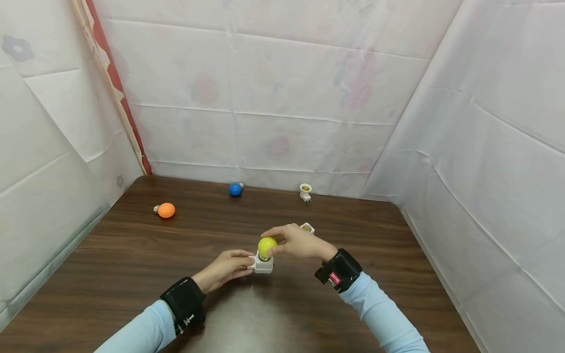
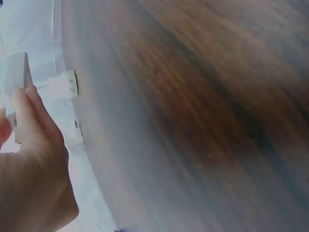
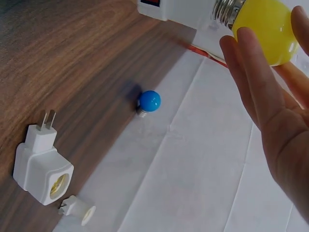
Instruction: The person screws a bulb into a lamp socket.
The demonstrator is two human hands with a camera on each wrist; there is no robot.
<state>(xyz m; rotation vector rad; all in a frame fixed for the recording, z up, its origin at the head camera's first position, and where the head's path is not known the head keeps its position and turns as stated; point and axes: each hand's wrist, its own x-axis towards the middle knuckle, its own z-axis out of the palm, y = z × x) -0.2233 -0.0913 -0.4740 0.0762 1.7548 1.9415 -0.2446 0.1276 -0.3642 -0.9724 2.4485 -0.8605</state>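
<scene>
My left hand point(image 1: 226, 267) grips a white plug-in lamp socket point(image 1: 264, 267) between thumb and fingers, its opening turned upward. In the left wrist view the socket point(image 2: 17, 75) shows only in part at the left edge. The thumb and fingers of my right hand point(image 1: 301, 241) hold a yellow light bulb point(image 1: 266, 244) just over that opening, metal base down. The right wrist view shows the bulb's point(image 3: 265, 30) silver screw thread bare, with the socket point(image 3: 153, 9) cut off at the top edge and a red switch on it.
Behind my right hand lies another white socket point(image 1: 307, 227), its two prongs visible in the right wrist view. A round white socket point(image 1: 305, 191) sits at the table's back edge. A blue bulb point(image 1: 235, 189) and an orange bulb point(image 1: 166, 210) lie farther left. White sheets point(image 1: 273, 88) enclose the table.
</scene>
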